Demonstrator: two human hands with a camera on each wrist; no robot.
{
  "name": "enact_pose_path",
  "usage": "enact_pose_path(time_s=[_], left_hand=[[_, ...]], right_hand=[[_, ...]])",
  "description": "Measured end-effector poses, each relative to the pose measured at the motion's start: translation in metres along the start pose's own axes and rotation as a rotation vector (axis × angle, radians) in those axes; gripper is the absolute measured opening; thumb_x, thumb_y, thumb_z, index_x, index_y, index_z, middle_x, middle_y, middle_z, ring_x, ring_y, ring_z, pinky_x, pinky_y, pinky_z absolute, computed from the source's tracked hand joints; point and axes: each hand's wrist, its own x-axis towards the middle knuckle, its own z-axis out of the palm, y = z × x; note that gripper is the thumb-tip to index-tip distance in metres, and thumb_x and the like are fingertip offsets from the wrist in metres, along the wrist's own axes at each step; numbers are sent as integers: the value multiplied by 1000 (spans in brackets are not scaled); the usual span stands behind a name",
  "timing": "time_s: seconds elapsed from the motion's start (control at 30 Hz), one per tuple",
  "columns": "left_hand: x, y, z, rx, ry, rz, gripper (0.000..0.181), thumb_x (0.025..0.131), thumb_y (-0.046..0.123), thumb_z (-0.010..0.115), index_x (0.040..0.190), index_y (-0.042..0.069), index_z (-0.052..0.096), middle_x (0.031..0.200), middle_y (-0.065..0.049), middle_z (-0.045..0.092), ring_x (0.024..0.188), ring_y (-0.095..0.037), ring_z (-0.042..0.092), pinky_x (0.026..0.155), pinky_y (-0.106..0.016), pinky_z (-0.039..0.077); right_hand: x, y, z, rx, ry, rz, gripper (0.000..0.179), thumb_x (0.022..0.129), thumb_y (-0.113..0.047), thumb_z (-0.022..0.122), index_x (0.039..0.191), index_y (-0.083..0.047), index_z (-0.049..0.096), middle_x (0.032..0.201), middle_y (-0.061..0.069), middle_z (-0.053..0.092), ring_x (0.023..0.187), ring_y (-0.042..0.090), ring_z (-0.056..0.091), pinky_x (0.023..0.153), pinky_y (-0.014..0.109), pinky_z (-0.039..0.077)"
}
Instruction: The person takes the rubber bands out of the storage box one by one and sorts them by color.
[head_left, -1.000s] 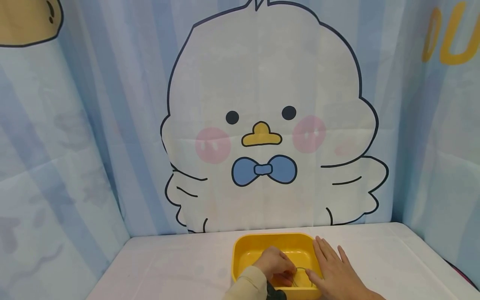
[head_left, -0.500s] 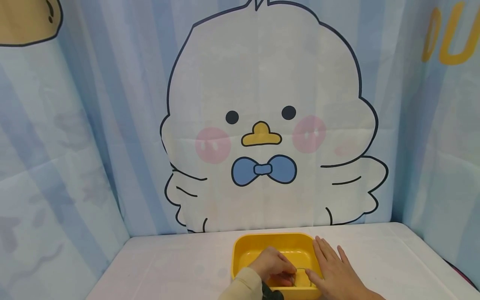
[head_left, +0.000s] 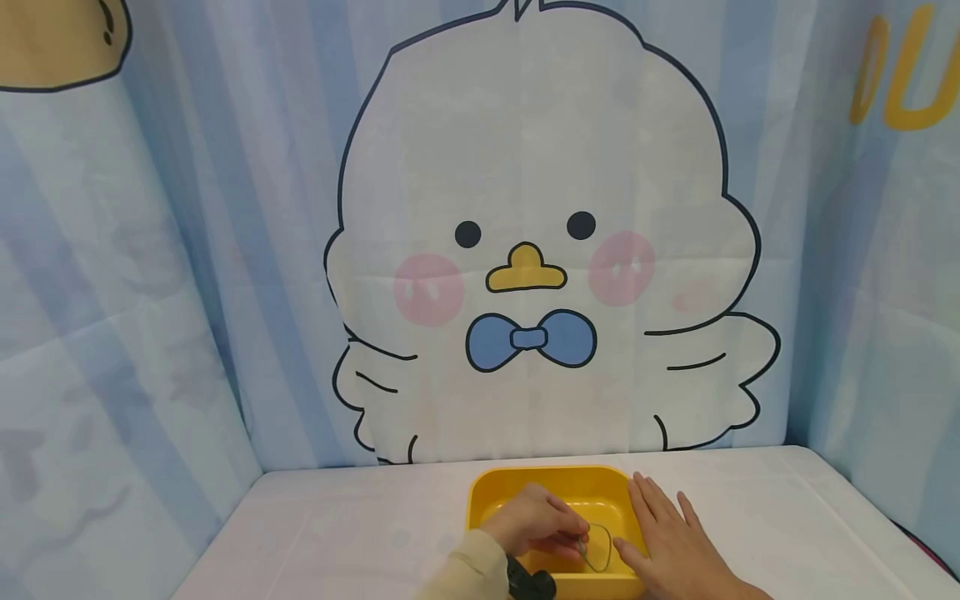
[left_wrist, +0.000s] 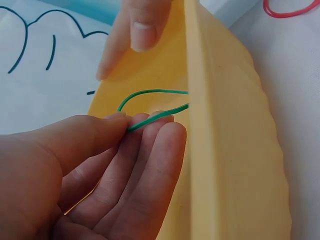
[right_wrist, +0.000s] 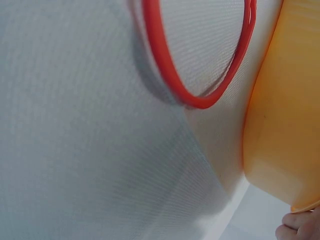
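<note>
In the head view my left hand (head_left: 536, 521) is inside a yellow plastic bin (head_left: 551, 469). Thumb and fingers pinch a thin green rubber band (left_wrist: 155, 91), which hangs as a loop above the bin's floor. Part of that loop is hidden behind the bin wall in the left wrist view. My right hand (head_left: 675, 537) rests against the bin's right rim, its fingers straight and its thumb over the inside. Fingertips (right_wrist: 300, 227) appear at the bin's edge in a corner of the right wrist view.
A red rubber band (right_wrist: 200, 101) lies on the white tabletop (head_left: 352, 533) outside the bin, close to its wall. Behind the table hangs a printed cloth (head_left: 525, 400) with a cartoon bird; more cloth hangs at both sides.
My left hand has drawn up and slightly left, carrying the green rubber band, whose loop now shows more fully off the bin's floor. My right hand has stayed at the rim.
</note>
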Motion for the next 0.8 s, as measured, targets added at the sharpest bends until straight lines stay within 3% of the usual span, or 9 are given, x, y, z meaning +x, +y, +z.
enact_pose_path(time_s=[0.47,0.8], left_hand=[[-14,-2,-19,-97,-120,50,17,92,14,69,97,0,77,86,-9,77,70,-13,73,69,-28,62],[-26,-6,-37,-149,-118,48,19,90,16,71,99,-1,76,88,-10,77,75,-14,73,71,-29,62]], right_hand=[[0,0,0,3,14,-15,93,92,-65,51,152,3,31,161,20,27,146,43,28,116,73,10],[-1,-1,1,2,17,-8,93,92,-65,52,151,4,32,161,21,28,146,42,29,115,73,10]])
